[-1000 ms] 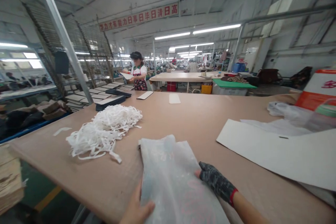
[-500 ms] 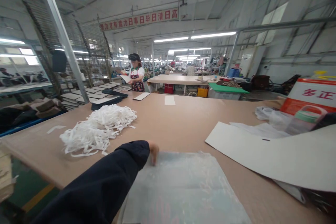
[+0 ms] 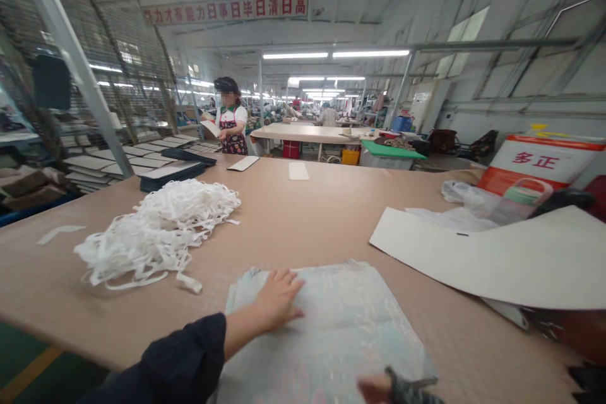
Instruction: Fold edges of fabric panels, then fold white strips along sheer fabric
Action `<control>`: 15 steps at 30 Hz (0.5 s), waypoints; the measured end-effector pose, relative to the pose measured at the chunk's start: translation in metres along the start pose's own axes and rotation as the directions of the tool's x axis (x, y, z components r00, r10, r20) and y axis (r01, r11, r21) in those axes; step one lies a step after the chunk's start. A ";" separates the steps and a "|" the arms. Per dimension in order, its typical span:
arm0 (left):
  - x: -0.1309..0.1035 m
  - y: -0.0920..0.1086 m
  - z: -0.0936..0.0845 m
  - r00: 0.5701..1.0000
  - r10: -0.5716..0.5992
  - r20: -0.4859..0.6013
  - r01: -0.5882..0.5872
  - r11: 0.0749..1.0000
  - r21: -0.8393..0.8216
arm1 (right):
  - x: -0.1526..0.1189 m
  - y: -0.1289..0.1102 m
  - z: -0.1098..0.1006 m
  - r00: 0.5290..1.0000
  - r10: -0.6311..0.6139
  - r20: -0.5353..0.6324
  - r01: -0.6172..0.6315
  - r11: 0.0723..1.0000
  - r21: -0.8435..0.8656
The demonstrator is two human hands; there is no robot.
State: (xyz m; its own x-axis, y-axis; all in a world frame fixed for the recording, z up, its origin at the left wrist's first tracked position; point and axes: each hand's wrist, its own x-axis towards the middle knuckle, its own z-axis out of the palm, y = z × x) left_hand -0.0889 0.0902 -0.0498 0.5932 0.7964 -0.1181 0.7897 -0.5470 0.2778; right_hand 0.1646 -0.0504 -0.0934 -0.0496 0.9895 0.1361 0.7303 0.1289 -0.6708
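My left hand (image 3: 278,303) lies on the pale blue-grey printed cloth (image 3: 331,322) in front of me, fingers stretched out and the thumb apart. This cloth is spread flat and looks layered at its far left corner. Only part of my right hand (image 3: 374,388) shows, blurred, over the cloth's near edge at the bottom of the view. Against it is a dark, mottled thing (image 3: 411,386) with a narrow point; I cannot make out what it is, nor whether the hand grips it. To the left of the cloth sits a tangled heap of white strips (image 3: 161,233).
A large white sheet (image 3: 492,259) lies on the brown-covered table (image 3: 331,221) at right, near clear plastic bags (image 3: 468,196) and an orange-white container (image 3: 534,161). Dark stacked pieces (image 3: 175,173) stand at far left. Beyond, a co-worker (image 3: 230,120) holds a pale sheet.
My left hand has come from the cloth's far left edge onto its surface, fingers now spread. My right hand has entered at the bottom. The view has shifted slightly.
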 end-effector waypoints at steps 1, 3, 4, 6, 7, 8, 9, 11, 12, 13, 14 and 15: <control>-0.011 0.004 0.010 0.999 0.040 -0.005 -0.040 0.999 -0.012 | 0.018 -0.003 0.003 1.000 -0.026 -0.003 0.026 0.999 -0.039; -0.029 0.002 0.029 0.995 0.092 -0.030 -0.093 0.995 -0.035 | 0.060 -0.005 0.015 0.995 -0.098 0.027 0.101 0.978 -0.184; -0.036 -0.004 0.037 0.995 0.094 -0.043 -0.095 0.994 -0.044 | 0.079 -0.004 0.024 0.989 -0.126 0.075 0.142 0.949 -0.280; -0.047 -0.027 0.047 0.996 0.030 -0.079 -0.034 0.998 -0.051 | 0.110 0.008 0.044 0.974 -0.128 0.187 0.196 0.889 -0.413; -0.052 -0.040 0.050 0.995 -0.023 -0.098 0.018 0.999 -0.049 | 0.120 0.018 0.051 0.967 -0.121 0.225 0.213 0.868 -0.449; -0.058 -0.054 0.052 0.989 -0.092 -0.120 0.087 0.995 -0.046 | 0.125 0.032 0.056 0.967 -0.109 0.231 0.210 0.853 -0.477; -0.063 -0.066 0.055 0.975 -0.170 -0.143 0.166 0.985 -0.045 | 0.127 0.048 0.057 0.975 -0.092 0.201 0.183 0.843 -0.505; -0.072 -0.083 0.062 0.922 -0.330 -0.200 0.325 0.944 -0.062 | 0.123 0.083 0.049 0.999 0.018 0.039 0.007 0.829 -0.559; -0.074 -0.088 0.068 0.886 -0.400 -0.235 0.393 0.916 -0.081 | 0.119 0.100 0.041 0.990 0.110 -0.093 -0.143 0.819 -0.555; -0.075 -0.091 0.074 0.850 -0.449 -0.275 0.438 0.893 -0.106 | 0.114 0.113 0.032 0.972 0.160 -0.170 -0.227 0.816 -0.531; -0.075 -0.091 0.080 0.821 -0.472 -0.320 0.455 0.881 -0.131 | 0.109 0.123 0.024 0.958 0.186 -0.216 -0.273 0.816 -0.509; -0.073 -0.091 0.086 0.803 -0.470 -0.368 0.447 0.882 -0.151 | 0.104 0.128 0.017 0.953 0.194 -0.233 -0.288 0.821 -0.494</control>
State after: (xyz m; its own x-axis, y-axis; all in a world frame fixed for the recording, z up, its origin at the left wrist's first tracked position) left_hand -0.1904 0.0598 -0.1482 0.0474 0.9910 0.1251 0.9376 -0.0873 0.3365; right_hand 0.2410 0.0703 -0.1772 0.2530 0.9526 0.1689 0.9500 -0.2115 -0.2299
